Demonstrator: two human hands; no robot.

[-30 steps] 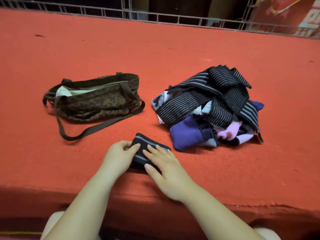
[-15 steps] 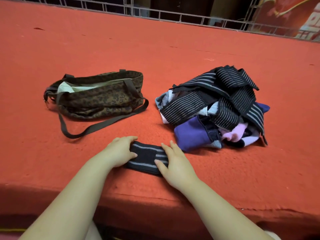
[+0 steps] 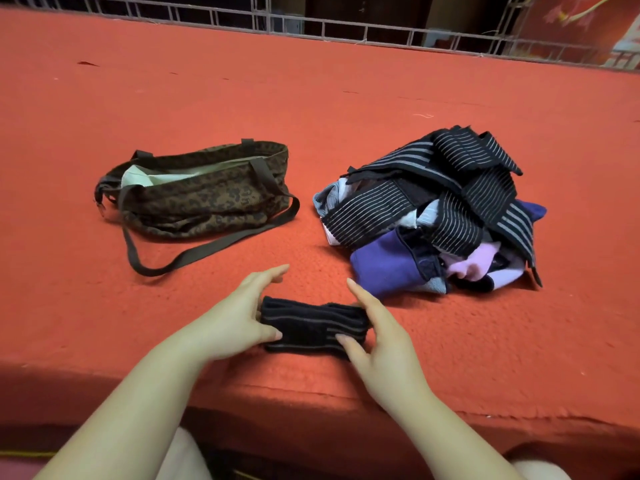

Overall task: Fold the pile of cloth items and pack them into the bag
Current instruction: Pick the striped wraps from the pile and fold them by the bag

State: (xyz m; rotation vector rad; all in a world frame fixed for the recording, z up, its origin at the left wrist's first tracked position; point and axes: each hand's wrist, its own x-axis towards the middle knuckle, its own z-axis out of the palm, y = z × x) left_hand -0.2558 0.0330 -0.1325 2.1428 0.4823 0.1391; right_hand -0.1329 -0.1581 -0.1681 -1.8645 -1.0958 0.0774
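Red cloth surface [image 3: 346, 98], bag [image 3: 204, 199] upper left gaping, pile [image 3: 433, 216] right. Low center, left hand [image 3: 239, 323] and right hand [image 3: 377, 337] pinch the folded band's [image 3: 311, 323] ends, keeping the fold tight for packing.

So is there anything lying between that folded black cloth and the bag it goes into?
Nothing visible. Only bare red surface separates the folded cloth from the bag; the bag's strap loops across the near side.

One bag [image 3: 204, 199] sat there, leopard-patterned; one folded striped cloth [image 3: 313, 327] lay apart; one tangled pile [image 3: 433, 213] remained, its pieces too overlapped to count; two hands showed, left hand [image 3: 239, 320], right hand [image 3: 384, 344].
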